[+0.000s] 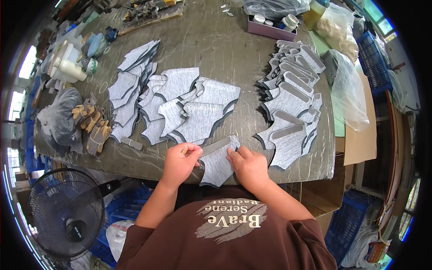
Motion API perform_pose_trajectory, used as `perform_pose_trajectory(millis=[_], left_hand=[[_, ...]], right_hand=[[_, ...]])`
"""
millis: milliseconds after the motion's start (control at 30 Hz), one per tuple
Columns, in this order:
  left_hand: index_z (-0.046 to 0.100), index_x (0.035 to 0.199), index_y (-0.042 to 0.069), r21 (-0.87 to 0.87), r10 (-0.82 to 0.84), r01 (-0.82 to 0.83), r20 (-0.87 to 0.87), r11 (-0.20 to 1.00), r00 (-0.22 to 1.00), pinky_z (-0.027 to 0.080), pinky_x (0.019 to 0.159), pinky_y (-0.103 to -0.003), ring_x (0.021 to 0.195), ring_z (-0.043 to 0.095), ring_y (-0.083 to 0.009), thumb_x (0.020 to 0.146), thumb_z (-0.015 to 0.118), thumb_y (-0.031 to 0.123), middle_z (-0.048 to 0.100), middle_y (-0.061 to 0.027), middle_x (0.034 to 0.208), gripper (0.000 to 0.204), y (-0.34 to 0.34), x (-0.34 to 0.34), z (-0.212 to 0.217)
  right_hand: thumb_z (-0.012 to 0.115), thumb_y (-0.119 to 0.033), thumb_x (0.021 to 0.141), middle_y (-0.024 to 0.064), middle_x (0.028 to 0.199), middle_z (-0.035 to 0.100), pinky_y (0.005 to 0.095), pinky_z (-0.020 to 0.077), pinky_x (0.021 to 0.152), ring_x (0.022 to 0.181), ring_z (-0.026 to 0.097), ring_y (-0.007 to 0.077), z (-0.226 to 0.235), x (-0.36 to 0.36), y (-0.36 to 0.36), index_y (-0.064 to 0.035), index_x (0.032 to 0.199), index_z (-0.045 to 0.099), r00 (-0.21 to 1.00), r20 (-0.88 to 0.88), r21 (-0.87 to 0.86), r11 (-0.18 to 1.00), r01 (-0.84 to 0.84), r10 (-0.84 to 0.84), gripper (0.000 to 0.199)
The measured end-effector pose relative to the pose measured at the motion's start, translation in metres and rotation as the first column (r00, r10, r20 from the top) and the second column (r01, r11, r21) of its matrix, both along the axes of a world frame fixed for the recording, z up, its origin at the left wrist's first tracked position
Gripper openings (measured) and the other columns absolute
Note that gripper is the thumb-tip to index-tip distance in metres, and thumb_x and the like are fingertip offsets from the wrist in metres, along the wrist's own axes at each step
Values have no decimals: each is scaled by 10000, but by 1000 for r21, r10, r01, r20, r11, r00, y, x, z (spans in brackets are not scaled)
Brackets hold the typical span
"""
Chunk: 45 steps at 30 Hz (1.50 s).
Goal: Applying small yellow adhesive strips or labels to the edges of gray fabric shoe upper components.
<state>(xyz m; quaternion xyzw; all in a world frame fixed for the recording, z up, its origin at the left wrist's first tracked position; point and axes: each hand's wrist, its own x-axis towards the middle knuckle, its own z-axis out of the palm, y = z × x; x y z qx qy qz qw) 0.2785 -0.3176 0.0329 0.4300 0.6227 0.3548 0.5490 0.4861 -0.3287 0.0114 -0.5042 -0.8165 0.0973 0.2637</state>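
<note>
At the table's front edge lies a light grey cut fabric piece with a dark underside. A darker grey strip runs along its upper edge. My left hand pinches the strip's left end; a small tan bit, too small to name, shows between its fingers. My right hand has its fingers closed on the fabric piece's right edge, near the strip's other end. Beyond my hands are overlapping stacks of similar fabric pieces. Right of them, a pile of fabric pieces with grey strips lies on the table.
Banded bundles of tan-and-grey strips and a loose small bundle lie at left, beside a plastic bag. A purple box with bottles stands at the far side. A black fan is below left; cardboard boxes stand below right.
</note>
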Motion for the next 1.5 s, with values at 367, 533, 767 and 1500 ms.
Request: perform_pose_trajectory(millis=[367, 533, 767, 1500], left_hand=[[649, 862, -54, -8, -41, 41, -36, 999, 998, 443, 522, -201, 560, 551, -71, 833, 643, 59, 623, -39, 708, 117, 1, 0, -1], [649, 851, -51, -23, -48, 46, -67, 999, 997, 441, 524, -198, 558, 548, -67, 829, 646, 60, 622, -33, 701, 114, 4, 1, 0], [647, 808, -23, 210, -97, 178, -346, 961, 933, 433, 522, -270, 573, 559, -133, 801, 650, 52, 605, -67, 669, 75, 4, 3, -4], [647, 933, -46, 63, -170, 171, -13, 983, 985, 460, 546, -219, 587, 542, -72, 885, 631, 155, 617, -22, 715, 207, 4, 8, 2]], right_hand=[[657, -145, 755, 42, 1128, 575, 319, 465, 493, 546, 563, 165, 0, 2, 1, -63, 889, 643, 997, 58, 15, 999, -44, 43, 158], [613, -100, 698, 38, 1214, 576, 304, 462, 495, 534, 549, 151, -4, 3, 1, -55, 905, 628, 990, 122, 16, 997, -74, 72, 212], [589, -84, 677, 39, 1220, 580, 308, 470, 500, 537, 561, 154, 1, 1, 2, -50, 929, 593, 987, 144, -41, 997, -61, 66, 254], [581, -110, 691, 94, 1137, 628, 331, 493, 594, 682, 627, 197, -7, -6, 10, -57, 1033, 614, 997, -9, 113, 991, -69, 71, 348]])
